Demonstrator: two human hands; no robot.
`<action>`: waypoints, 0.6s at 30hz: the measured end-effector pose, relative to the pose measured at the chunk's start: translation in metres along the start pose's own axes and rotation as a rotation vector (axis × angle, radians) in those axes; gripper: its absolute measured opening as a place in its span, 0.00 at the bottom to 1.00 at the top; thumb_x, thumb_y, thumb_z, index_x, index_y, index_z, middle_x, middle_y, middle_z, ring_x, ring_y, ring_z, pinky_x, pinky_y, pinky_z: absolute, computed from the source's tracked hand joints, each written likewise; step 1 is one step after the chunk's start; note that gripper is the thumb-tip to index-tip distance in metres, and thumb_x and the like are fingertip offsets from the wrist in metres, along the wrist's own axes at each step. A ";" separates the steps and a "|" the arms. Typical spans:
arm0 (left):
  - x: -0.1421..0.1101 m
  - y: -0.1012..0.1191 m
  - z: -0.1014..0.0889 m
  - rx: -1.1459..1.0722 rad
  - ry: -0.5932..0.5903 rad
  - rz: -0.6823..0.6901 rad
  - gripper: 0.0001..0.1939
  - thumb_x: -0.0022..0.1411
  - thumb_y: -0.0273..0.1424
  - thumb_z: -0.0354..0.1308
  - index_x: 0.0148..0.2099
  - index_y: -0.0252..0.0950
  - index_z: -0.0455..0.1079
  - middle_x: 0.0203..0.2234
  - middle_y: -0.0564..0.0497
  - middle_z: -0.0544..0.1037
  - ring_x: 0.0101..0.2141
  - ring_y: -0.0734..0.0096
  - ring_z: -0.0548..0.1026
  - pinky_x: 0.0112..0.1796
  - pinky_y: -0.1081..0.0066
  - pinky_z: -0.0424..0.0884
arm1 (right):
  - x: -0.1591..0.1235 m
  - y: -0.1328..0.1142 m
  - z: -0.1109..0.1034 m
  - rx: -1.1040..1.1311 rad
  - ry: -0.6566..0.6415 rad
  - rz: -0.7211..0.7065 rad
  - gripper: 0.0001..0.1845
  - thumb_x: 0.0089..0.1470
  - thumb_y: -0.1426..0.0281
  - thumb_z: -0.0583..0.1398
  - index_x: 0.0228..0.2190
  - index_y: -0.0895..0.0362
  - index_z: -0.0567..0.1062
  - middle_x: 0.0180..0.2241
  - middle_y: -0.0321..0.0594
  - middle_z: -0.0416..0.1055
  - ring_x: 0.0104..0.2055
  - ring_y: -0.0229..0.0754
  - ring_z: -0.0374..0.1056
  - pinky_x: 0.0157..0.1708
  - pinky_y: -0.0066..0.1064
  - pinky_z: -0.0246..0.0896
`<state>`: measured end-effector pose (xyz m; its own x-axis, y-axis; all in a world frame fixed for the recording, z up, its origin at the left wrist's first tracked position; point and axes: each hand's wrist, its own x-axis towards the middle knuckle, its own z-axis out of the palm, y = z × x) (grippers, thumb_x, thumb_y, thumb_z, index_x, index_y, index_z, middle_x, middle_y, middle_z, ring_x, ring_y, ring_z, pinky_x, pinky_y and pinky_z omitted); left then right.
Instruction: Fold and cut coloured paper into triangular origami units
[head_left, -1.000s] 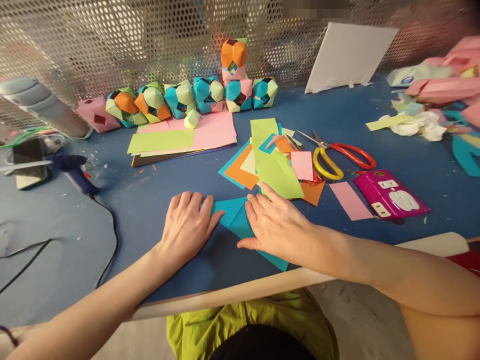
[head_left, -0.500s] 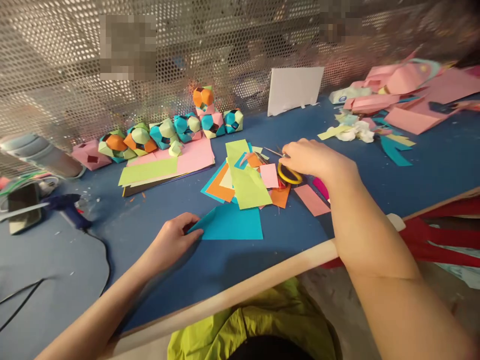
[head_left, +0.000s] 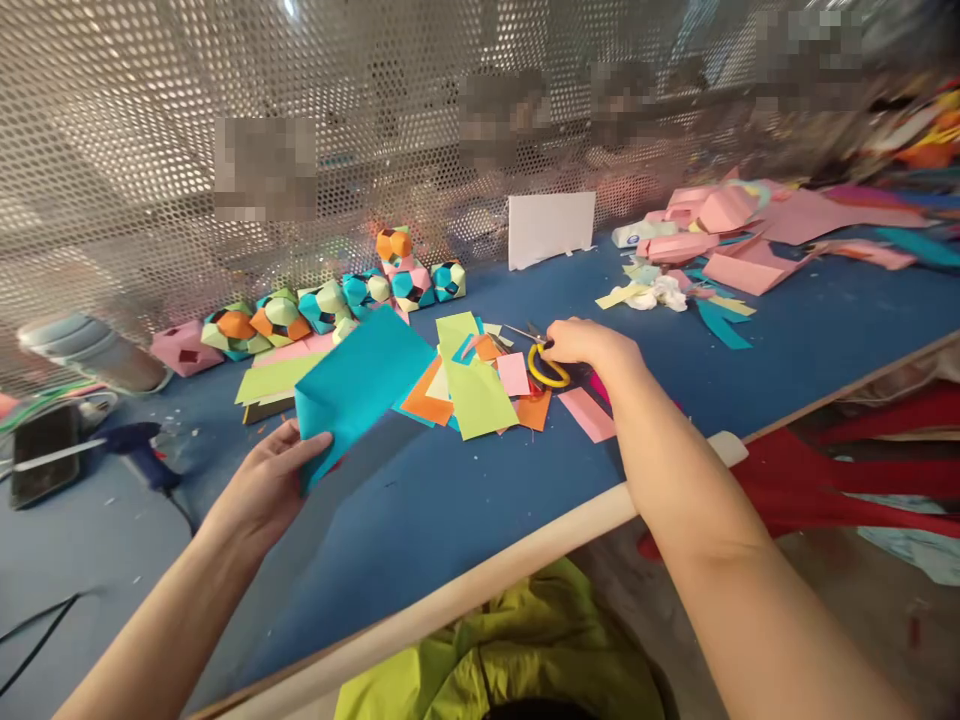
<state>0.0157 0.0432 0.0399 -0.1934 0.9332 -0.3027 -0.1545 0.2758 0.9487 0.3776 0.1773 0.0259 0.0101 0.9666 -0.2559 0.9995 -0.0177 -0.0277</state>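
The left grip (head_left: 274, 480) was closed on a sheet of blue paper (head_left: 364, 375), thumb pressed flat on its near face, the other fingers behind. The sheet rose from that pinch at its lower left corner, slanting up and to the right above the desk (head_left: 450, 540), well apart from the other hand. It looked smooth, matt and thin, straight along its edges, with a bend close to the thumb.

The right grip (head_left: 589, 340) lay over the scissors (head_left: 550, 380), its fingers curled down at the handles; whether it had closed on them could not be told. A rounded yellow handle loop showed below the fingertips, and slim metal blades pointed away to the upper left, slightly parted.

Between the two hands lay a loose heap of flat cut paper: a long green sheet (head_left: 480, 400) on top, a small pink square (head_left: 514, 374) beside it, and orange pieces (head_left: 533, 412) poking out. A plain pink strip (head_left: 589, 415) sat just beside the heap, below the right grip.

Behind, folded paper balls (head_left: 324, 303), faceted and many-coloured, stood in a row before a perforated metal screen (head_left: 375, 80). A pale, rounded rail (head_left: 487, 580) edged the dark blue desk.
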 end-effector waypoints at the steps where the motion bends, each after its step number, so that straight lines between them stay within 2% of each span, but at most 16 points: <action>1: 0.000 0.000 0.003 -0.066 0.009 -0.005 0.19 0.37 0.23 0.72 0.34 0.33 0.71 0.25 0.55 0.78 0.23 0.76 0.73 0.27 0.75 0.73 | 0.000 0.001 0.001 0.004 -0.004 0.002 0.20 0.52 0.65 0.58 0.46 0.61 0.76 0.45 0.57 0.74 0.43 0.56 0.73 0.33 0.37 0.66; 4: -0.002 -0.001 0.012 -0.184 0.016 -0.017 0.14 0.43 0.18 0.66 0.34 0.34 0.71 0.26 0.54 0.80 0.23 0.74 0.76 0.27 0.75 0.75 | 0.001 0.000 0.003 0.009 -0.007 0.003 0.22 0.50 0.63 0.61 0.45 0.60 0.76 0.44 0.55 0.75 0.42 0.55 0.73 0.33 0.35 0.66; 8: -0.007 -0.002 0.016 -0.215 0.004 0.000 0.13 0.49 0.15 0.60 0.38 0.32 0.71 0.29 0.51 0.81 0.25 0.69 0.78 0.27 0.73 0.77 | 0.003 -0.003 0.007 -0.002 0.010 0.013 0.22 0.49 0.66 0.62 0.46 0.62 0.76 0.43 0.56 0.75 0.43 0.54 0.73 0.35 0.35 0.66; 12: -0.007 -0.006 0.014 -0.235 -0.005 0.010 0.10 0.52 0.15 0.57 0.36 0.31 0.71 0.29 0.47 0.80 0.27 0.64 0.80 0.27 0.70 0.79 | 0.005 -0.008 0.011 -0.037 0.037 0.013 0.21 0.49 0.69 0.61 0.45 0.64 0.77 0.46 0.60 0.73 0.47 0.57 0.71 0.41 0.38 0.66; 15: -0.004 -0.010 0.012 -0.248 -0.003 0.019 0.10 0.52 0.15 0.56 0.36 0.31 0.72 0.27 0.48 0.80 0.27 0.64 0.80 0.28 0.71 0.79 | 0.005 -0.010 0.016 -0.057 0.067 0.025 0.21 0.50 0.71 0.61 0.47 0.65 0.76 0.51 0.64 0.69 0.52 0.62 0.67 0.44 0.42 0.64; 18: -0.001 -0.013 0.012 -0.253 -0.005 0.021 0.11 0.52 0.14 0.56 0.37 0.31 0.73 0.27 0.48 0.80 0.26 0.66 0.80 0.29 0.72 0.79 | 0.003 -0.009 0.021 -0.043 0.079 0.010 0.19 0.51 0.72 0.60 0.46 0.62 0.76 0.47 0.61 0.72 0.49 0.59 0.70 0.42 0.40 0.65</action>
<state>0.0297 0.0419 0.0294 -0.1947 0.9395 -0.2819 -0.3884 0.1900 0.9017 0.3675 0.1749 0.0055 0.0207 0.9836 -0.1793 0.9997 -0.0181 0.0162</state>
